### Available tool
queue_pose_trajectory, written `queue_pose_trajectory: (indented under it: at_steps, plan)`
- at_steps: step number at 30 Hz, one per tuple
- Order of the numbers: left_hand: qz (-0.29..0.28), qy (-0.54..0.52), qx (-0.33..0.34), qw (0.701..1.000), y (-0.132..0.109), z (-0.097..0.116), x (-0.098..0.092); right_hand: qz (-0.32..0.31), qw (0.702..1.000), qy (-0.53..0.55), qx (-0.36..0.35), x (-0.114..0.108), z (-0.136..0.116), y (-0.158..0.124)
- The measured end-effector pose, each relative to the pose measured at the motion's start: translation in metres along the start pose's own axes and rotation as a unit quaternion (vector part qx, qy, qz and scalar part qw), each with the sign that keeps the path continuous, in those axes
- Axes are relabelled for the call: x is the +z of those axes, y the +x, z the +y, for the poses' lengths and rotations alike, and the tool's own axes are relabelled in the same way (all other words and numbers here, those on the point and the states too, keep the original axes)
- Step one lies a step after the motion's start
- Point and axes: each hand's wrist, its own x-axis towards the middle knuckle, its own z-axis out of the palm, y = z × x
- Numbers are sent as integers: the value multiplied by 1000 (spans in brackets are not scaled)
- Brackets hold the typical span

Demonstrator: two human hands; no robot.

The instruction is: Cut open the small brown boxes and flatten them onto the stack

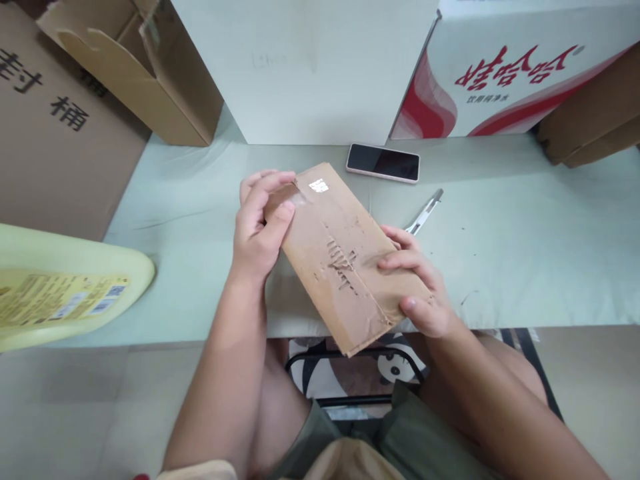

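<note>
Between my two hands is a flat brown cardboard box [345,247], tilted and held over the front edge of the table. Its upper face is scuffed and torn in the middle, with a small shiny sticker near the far end. My left hand [263,223] grips the far left corner, thumb on top. The near right side is held by my right hand [417,283], its thumb and fingers on the face and edge. Just beyond my right hand lies a utility knife [425,212]. A smartphone [383,163] with a dark screen rests farther back.
A large white box [315,73] stands at the back, beside a red and white printed carton [505,80]. An open cardboard box [150,73] is at the back left, and a pale yellow bottle [75,287] lies at the left. The table [530,247] has a pale green cover.
</note>
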Motion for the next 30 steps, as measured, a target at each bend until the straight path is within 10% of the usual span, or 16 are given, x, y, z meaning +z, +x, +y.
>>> queue_pose_trajectory:
  at_steps: [15, 21, 24, 30]
  plan:
    - [-75, 119, 112, 984, 2, 1, -5, -39, 999, -10, 21, -11, 6, -2]
    - [-97, 175, 171, 965, 3, -5, -12, 107, 989, -30, 102, -15, 6, 4]
    - [-99, 181, 177, 962, 3, -6, -14, 170, 925, -262, 218, -29, 5, 13]
    - [-95, 173, 175, 965, 1, -6, -14, 10, 801, -455, 388, -37, 5, 27]
